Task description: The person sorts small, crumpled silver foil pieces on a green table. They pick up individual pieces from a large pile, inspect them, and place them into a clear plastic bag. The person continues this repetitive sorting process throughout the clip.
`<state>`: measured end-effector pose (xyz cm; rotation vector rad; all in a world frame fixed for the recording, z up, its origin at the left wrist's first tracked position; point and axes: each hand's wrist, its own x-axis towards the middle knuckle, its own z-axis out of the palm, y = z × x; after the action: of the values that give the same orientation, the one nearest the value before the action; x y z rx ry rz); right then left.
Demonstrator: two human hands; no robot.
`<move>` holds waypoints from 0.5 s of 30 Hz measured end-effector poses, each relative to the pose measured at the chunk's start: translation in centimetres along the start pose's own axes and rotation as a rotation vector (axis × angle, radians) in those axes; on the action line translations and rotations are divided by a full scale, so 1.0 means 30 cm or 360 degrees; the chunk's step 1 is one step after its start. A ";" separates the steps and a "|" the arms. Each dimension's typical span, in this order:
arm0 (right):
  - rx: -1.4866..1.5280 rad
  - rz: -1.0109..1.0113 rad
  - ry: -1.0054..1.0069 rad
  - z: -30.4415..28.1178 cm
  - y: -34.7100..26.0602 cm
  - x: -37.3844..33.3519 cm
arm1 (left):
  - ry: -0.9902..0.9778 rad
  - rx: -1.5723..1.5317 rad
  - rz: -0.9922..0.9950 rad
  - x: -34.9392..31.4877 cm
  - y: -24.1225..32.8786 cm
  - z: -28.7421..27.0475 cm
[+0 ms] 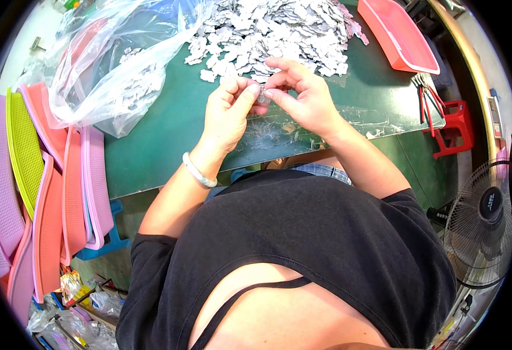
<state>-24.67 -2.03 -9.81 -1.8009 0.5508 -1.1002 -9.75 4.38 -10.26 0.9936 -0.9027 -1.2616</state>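
Note:
Both my hands meet over the near part of a green table (174,116). Thumb and fingers of my left hand (228,111) are closed on a small greyish, partly see-through piece (263,97), whose exact kind I cannot make out. From the other side, my right hand (305,99) grips the same piece at the thumb tip, its index finger raised and curved away. Just beyond my fingers spreads a large heap of small, flat, irregularly shaped whitish-grey pieces (273,35).
On the left, a clear plastic bag (107,70) holds more grey pieces. Beside it stand stacked purple, green and pink baskets (49,186). A pink tray (399,38) and red-handled pliers (428,102) lie at the right, near a red stool (457,128) and a black fan (483,216).

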 end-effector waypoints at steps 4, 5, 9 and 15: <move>-0.0308 0.0086 0.0039 -0.063 0.055 0.037 | 0.0138 -0.0119 -0.0313 -0.002 -0.015 -0.017; -0.0397 0.0104 0.0115 -0.083 0.077 0.051 | 0.0144 -0.0194 -0.0392 0.000 -0.020 -0.018; -0.1236 -0.0102 -0.0005 -0.157 0.124 0.107 | 0.0178 -0.0435 -0.0633 0.009 -0.021 -0.002; -0.1340 -0.0228 -0.0097 -0.152 0.173 0.132 | 0.0069 -0.0504 -0.0676 0.033 -0.051 -0.011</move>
<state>-26.17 -9.58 -11.79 -2.6166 0.9531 -0.9649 -9.83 3.36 -11.81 0.9805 -0.4457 -1.6723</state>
